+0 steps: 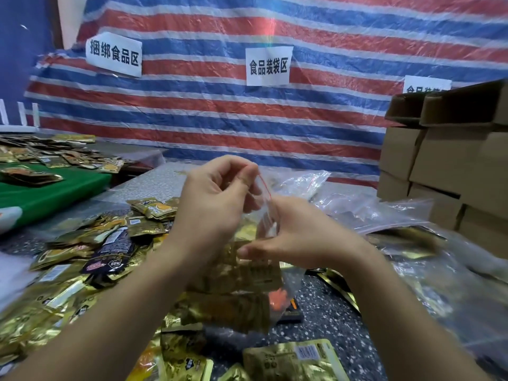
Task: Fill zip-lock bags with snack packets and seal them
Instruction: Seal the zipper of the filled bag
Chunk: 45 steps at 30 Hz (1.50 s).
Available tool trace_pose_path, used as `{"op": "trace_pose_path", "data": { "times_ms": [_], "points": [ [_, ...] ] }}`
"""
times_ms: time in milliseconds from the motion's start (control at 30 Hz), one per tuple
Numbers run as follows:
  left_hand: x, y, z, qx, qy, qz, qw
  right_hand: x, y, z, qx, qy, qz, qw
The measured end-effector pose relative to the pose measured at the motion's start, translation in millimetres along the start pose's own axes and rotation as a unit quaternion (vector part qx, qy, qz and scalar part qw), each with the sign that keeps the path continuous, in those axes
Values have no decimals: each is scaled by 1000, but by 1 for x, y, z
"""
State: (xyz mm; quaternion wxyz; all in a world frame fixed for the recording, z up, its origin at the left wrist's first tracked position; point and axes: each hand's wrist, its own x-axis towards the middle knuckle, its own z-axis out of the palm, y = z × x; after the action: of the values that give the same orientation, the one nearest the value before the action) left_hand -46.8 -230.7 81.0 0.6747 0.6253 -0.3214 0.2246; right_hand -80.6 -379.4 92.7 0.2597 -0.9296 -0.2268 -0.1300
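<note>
A clear zip-lock bag (242,273) hangs in the air in the middle, above the bench (330,312), and it is full of gold snack packets (233,306) with a bit of orange showing near the bottom. Its top edge has a thin red strip (264,186) that runs slanted between the two hands. The left hand (211,204) pinches the upper end of that strip with curled fingers and thumb. The right hand (297,232) holds the lower end of the bag's mouth — its fingers curl around the plastic and its thumb points left across the bag. Under and to the left of the bag lies a big heap of loose packets (82,257), mostly gold, with one dark packet (112,251) among them. More gold packets lie at the near edge of the speckled bench. To the right sits a pile of clear bags (384,215), some with gold packets inside. Behind those stand stacked cardboard boxes (450,166). On the far left is a green board (55,188) with more packets beyond it. At the back hangs a red, white and blue striped sheet (220,111) with white paper signs (268,66) — each has black writing.
</note>
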Motion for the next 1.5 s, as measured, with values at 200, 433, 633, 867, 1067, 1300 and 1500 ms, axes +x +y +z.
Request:
{"op": "trace_pose_path", "data": {
  "times_ms": [200,433,633,867,1067,1300,1500],
  "points": [
    [-1,-9,1,31,-28,-15,999,1,11,10,-9,-92,44,995],
    [3,-3,-4,114,73,29,990,6,33,7,131,38,161,977],
    [3,3,-6,101,81,23,991,38,72,-30,378,358,304,797],
    [0,-2,-5,116,38,-13,992,38,137,-40,522,365,395,662],
    [-1,-2,-2,99,28,-16,995,26,139,-21,512,322,429,671],
    [-1,-5,-1,107,20,-22,994,22,132,-18,503,308,431,683],
    [-1,-9,-2,115,22,-24,993,15,118,-13,465,307,409,722]
  ]
}}
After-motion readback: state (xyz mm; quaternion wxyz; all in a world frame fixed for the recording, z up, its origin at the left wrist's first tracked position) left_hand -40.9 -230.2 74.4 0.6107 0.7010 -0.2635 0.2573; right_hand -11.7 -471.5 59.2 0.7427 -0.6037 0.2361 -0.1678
